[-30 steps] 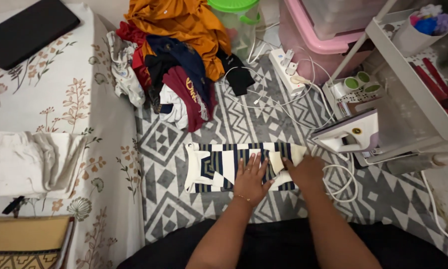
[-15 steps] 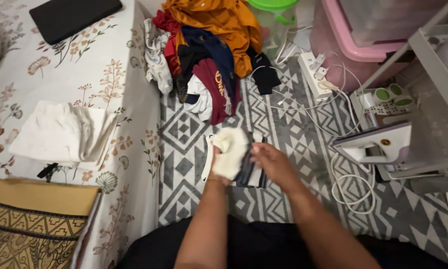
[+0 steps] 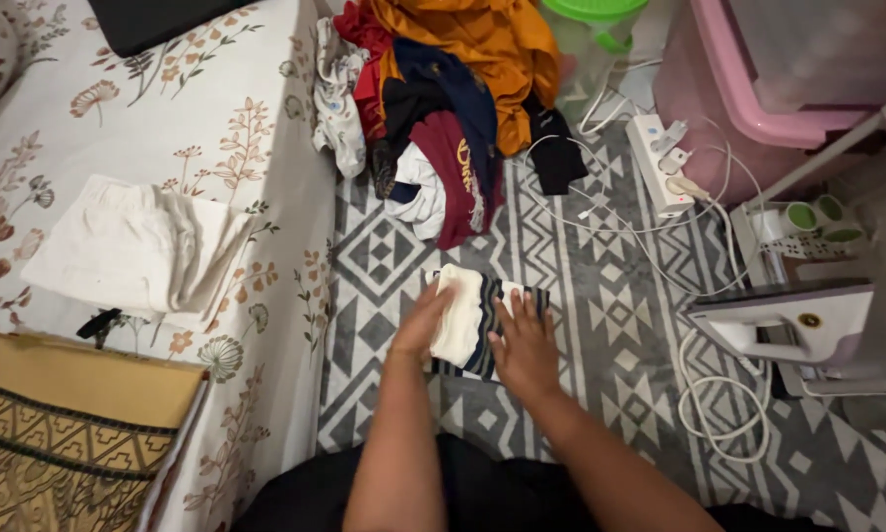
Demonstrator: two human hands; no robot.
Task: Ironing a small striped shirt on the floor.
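- The folded striped garment, cream with dark navy stripes, lies on the grey patterned rug, close to the rug's left edge where the bed begins.
- The left hand lies flat and open on the garment's left side, at the cream fold; it grips nothing.
- The right hand presses flat, fingers spread, on the garment's right side, also released.
- Bare rug lies open to the right of the garment, up to the loops of white cable; the gap to the bed on the left is narrow.
- A pile of clothes, orange, navy, maroon and white, sits near the rug's far edge, against the bed's corner.
- A white folded cloth rests on the bed, well apart from the hands.
- A white power strip lies on the rug beyond the cables.
- An iron stands at the rug's right edge.
- A pink storage bin stands at the far right; I cannot tell its contents.
- A clear tub with a green lid stands beside the clothes pile; its contents are unclear.
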